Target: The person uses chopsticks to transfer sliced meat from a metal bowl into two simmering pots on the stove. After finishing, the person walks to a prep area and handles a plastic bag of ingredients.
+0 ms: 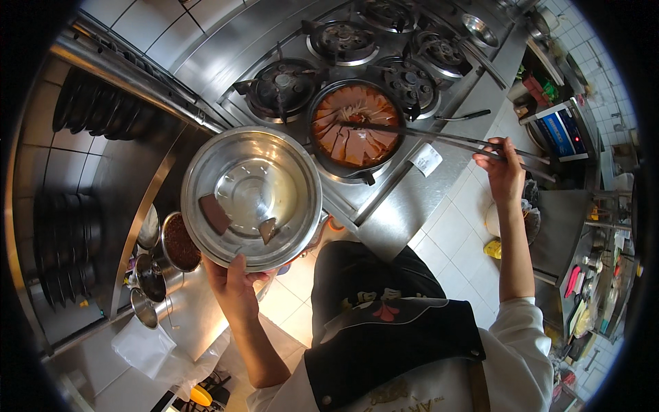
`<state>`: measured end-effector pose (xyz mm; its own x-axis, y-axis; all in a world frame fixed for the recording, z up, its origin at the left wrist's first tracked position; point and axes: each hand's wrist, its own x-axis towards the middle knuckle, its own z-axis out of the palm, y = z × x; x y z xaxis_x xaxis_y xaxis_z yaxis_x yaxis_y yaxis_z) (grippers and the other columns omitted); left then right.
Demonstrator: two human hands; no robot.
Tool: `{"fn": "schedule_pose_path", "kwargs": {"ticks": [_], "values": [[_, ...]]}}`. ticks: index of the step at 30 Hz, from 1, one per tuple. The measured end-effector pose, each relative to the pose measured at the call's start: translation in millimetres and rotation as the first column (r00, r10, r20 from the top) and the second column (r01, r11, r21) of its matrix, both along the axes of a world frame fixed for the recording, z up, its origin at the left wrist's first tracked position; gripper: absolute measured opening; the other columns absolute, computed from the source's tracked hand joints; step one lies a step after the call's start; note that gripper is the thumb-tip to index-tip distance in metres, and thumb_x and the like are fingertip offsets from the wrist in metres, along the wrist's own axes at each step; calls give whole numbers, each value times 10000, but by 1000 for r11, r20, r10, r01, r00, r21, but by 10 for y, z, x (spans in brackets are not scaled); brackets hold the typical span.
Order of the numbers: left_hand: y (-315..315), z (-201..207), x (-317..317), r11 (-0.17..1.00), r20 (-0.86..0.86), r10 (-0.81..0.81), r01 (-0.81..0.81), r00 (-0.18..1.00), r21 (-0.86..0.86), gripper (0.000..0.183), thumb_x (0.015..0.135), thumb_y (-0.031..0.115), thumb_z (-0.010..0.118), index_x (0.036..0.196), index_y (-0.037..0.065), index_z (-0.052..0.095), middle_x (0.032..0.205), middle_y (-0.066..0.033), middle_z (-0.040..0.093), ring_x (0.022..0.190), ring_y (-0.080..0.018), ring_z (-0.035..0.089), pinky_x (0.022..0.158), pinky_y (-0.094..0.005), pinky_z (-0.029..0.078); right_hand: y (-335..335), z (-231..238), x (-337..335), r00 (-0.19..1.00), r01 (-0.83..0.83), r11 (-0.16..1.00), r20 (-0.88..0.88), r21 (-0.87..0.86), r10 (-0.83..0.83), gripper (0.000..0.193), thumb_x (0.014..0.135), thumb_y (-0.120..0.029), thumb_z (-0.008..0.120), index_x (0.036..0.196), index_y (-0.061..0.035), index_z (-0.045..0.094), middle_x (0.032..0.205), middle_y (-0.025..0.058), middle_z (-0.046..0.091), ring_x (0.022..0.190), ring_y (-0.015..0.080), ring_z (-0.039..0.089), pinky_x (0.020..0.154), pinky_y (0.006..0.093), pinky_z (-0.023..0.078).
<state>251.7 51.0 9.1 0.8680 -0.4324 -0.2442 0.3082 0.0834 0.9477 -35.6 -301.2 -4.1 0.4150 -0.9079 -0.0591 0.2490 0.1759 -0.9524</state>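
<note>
Right hand (504, 167) gripping chopsticks (446, 136), long axis leftward into pot (331, 162), left hand (235, 285) holding bowl (299, 206)

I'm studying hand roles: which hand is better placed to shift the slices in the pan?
Probably the right hand: its long chopsticks reach over the slices, while the left hand supports the metal bowl.

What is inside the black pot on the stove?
Brownish-pink slices lie fanned in a ring inside the black pot, with orange-red liquid at their edges. Long chopsticks reach over them from the right. The pot's bottom and anything under the slices are covered.
</note>
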Motion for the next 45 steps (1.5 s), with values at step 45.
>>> {"fn": "schedule_pose_path", "kwargs": {"ticks": [45], "values": [[81, 31, -12, 999, 8, -17, 17, 1000, 35, 489, 832, 54, 507, 1293, 61, 345, 1045, -103, 568, 667, -177, 630, 478, -250, 520, 156, 278, -25, 996, 18, 976, -77, -218, -36, 377, 970, -245, 385, 993, 104, 527, 830, 180, 582, 737, 315, 667, 680, 341, 573]]}}
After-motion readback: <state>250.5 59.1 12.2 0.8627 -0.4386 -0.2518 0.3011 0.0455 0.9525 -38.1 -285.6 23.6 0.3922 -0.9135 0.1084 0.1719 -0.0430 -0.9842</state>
